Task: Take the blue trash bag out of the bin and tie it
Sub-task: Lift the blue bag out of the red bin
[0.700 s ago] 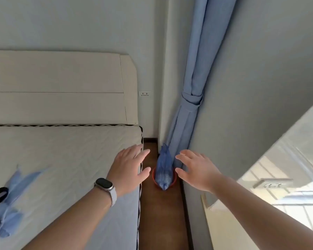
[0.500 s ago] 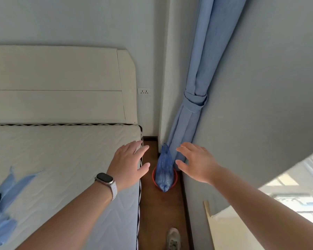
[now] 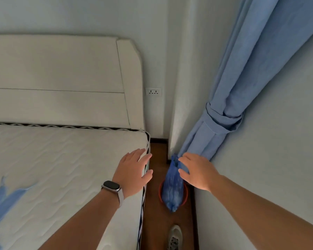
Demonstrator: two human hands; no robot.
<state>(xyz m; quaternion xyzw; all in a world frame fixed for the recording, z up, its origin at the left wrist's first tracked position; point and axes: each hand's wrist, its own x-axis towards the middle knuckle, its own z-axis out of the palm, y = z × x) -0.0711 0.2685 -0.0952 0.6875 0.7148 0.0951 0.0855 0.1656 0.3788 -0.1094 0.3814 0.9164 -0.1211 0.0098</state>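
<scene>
Blue trash bag (image 3: 172, 186): stands in the bin on the strip of wood floor between the mattress and the right-hand wall. Its long axis runs near to far in the head view, the gathered top pointing away from you toward the corner, the rounded bulk nearest you and spilling over the bin's near rim.
Bin (image 3: 160, 193): red-orange and round; only arcs of its rim show either side of the bag.
Your right hand (image 3: 197, 171): fingers spread and extended, palm down, over the bag's upper end. The fingertips overlap the blue plastic in this view; whether they press on it or hover above it cannot be told. Nothing is pinched or enclosed.
Your left hand (image 3: 134, 171): open, fingers straight and loosely splayed, hovering above the mattress corner, well left of the bag. It holds nothing.
Watch (image 3: 111, 186): dark face on a pale strap, on your left wrist.
Mattress (image 3: 52, 163): white, quilted, with a black-and-white patterned edge trim; fills the left of the view.
Headboard (image 3: 61, 78): cream, panelled, against the far wall.
Curtain (image 3: 229, 98): light blue, gathered by a tie-back of the same cloth; its lower end reaches the corner just behind the bag.
Wall socket (image 3: 153, 91): white, between headboard and corner.
Blue plastic (image 3: 2, 201): pale pieces lying on the mattress at the far left.
Shoe (image 3: 174, 237): grey-white toe on the floor, nearer you than the bin.
</scene>
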